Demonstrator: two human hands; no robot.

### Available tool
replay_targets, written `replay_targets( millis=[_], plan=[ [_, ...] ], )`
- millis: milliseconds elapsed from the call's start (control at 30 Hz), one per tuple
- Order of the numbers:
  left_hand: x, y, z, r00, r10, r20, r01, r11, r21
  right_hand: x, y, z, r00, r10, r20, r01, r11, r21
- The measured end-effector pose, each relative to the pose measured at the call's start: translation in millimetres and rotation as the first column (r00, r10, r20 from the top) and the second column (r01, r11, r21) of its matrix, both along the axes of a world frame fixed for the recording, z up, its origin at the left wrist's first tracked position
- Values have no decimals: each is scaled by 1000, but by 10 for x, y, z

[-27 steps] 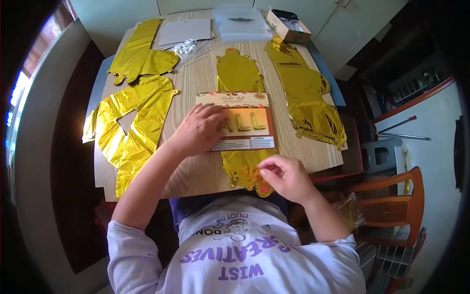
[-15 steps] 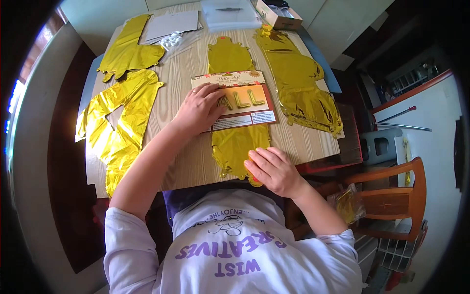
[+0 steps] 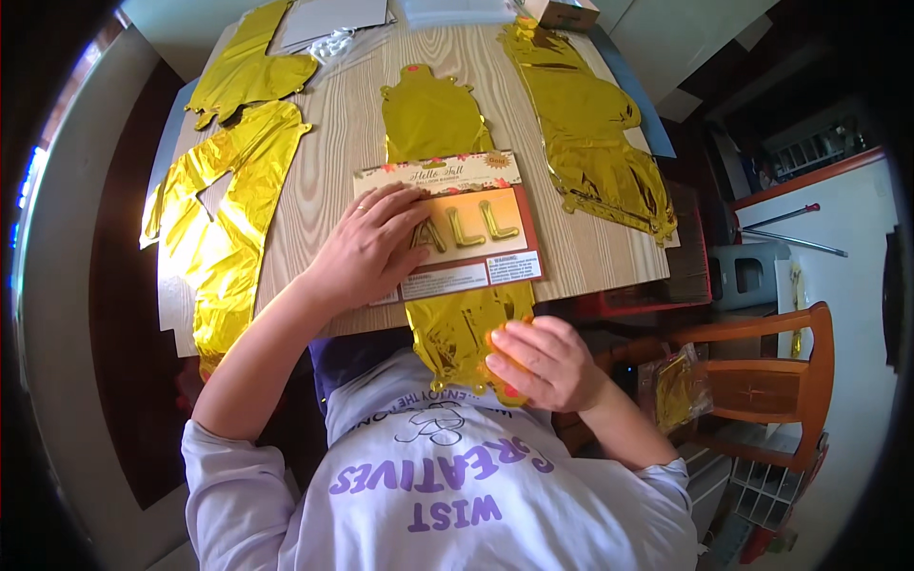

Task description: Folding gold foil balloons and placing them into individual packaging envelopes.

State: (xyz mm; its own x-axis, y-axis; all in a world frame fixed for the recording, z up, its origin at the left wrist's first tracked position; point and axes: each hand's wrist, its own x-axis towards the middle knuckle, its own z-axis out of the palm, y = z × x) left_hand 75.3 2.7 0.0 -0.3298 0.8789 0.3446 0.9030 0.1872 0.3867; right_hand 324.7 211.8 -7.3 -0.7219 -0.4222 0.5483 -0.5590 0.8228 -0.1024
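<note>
A flat gold foil letter balloon [image 3: 433, 109] lies lengthwise down the middle of the wooden table. Across it rests a printed packaging card [image 3: 471, 228] with a cream top and a red-brown border. My left hand [image 3: 371, 238] presses on the card's left part, fingers stretched out and lying flat. At the near end, my right hand [image 3: 552, 362] is closed with its fingers on the balloon's corner, beside a small red spot. That end hangs past the table's front edge, against my shirt. What the right fingertips grip is partly hidden.
More flat gold foil balloons lie at the left [image 3: 228, 214] and right [image 3: 595, 124]. White-grey sheets [image 3: 333, 19], a small bag of white pieces [image 3: 333, 46] and an open box [image 3: 564, 13] sit at the back. A wooden chair [image 3: 762, 385] stands at the right.
The card and the middle balloon have slid toward me, with both hands moving along. The balloon's near end now reaches farther over the front edge. The view has shifted slightly.
</note>
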Motion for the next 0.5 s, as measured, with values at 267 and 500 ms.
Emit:
replay_targets(
  millis=[267,500],
  plan=[
    [-90,130,-3,999,3,-50,1,997,74,-342,598,-18,956,-187,224,165,980,114],
    [547,-328,137,989,-137,-59,133,988,-78,-455,562,-87,956,-197,219,184,980,79]
  ],
)
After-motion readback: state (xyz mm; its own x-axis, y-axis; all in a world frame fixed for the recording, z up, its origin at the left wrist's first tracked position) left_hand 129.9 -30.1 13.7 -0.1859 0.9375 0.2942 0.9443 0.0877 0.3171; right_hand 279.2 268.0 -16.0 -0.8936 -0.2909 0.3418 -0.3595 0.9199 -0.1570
